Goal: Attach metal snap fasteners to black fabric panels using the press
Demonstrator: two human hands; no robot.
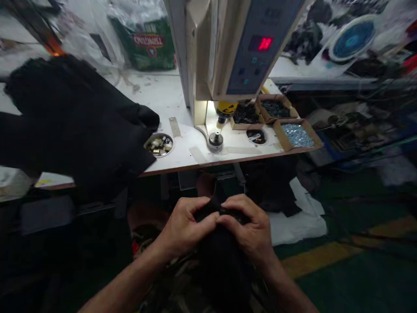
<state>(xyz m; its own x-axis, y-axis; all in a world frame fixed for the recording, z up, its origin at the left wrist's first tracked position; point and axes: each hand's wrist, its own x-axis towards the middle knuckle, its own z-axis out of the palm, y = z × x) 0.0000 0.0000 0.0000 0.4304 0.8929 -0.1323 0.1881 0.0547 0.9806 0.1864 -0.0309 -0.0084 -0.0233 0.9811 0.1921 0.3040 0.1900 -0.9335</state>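
Below the table edge, my left hand [184, 226] and my right hand [249, 228] both pinch a piece of black fabric [221, 261] that hangs down between my forearms. Fingers of both hands are curled and pressed together on its top edge. Above them on the white worktable [169, 100] stands a beige press machine [234, 48] with a red lit display, and a round metal die [215, 140] sits under its head.
A heap of black garments [74, 121] covers the table's left side. A round metal dish of small fittings [159, 144] lies beside it. Cardboard trays of dark and silvery parts [295, 134] sit at the right. White cloth [299, 221] lies on the floor.
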